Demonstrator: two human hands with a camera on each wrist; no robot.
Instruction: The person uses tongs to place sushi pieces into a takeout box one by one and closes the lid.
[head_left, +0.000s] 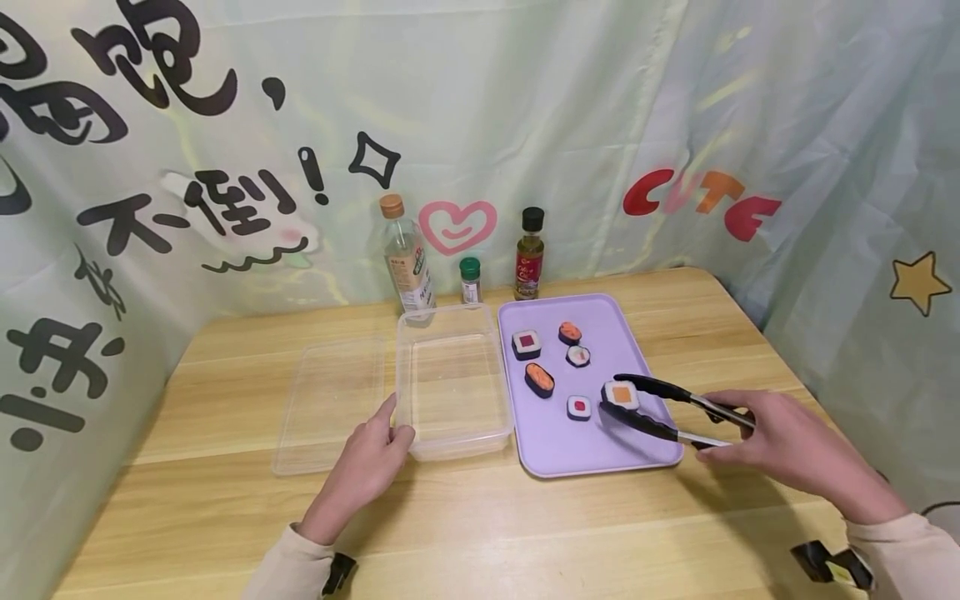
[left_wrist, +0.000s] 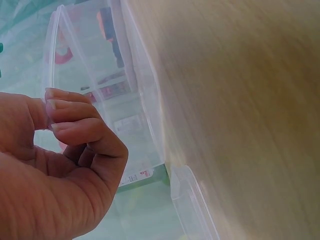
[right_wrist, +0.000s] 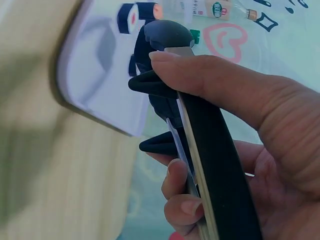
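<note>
My right hand [head_left: 780, 437] grips a pair of black-tipped tongs [head_left: 660, 408], thumb on one arm and fingers round the other. Between the tong tips is a sushi roll with an orange centre [head_left: 622, 395], over the purple tray [head_left: 600, 457]; whether it touches the tray I cannot tell. Close up in the right wrist view, the tongs [right_wrist: 215, 165] hide that roll. My left hand [head_left: 369, 457] pinches the left rim of a clear plastic container [head_left: 453, 379], thumb against fingers in the left wrist view. Several other sushi pieces lie on the tray, among them a salmon-topped one [head_left: 539, 379].
A clear lid [head_left: 330, 408] lies flat left of the container. Behind stand a tall glass bottle [head_left: 408, 262], a small green-capped jar [head_left: 470, 282] and a dark-capped oil bottle [head_left: 528, 258]. A printed curtain [head_left: 570, 100] hangs round the wooden table [head_left: 480, 533].
</note>
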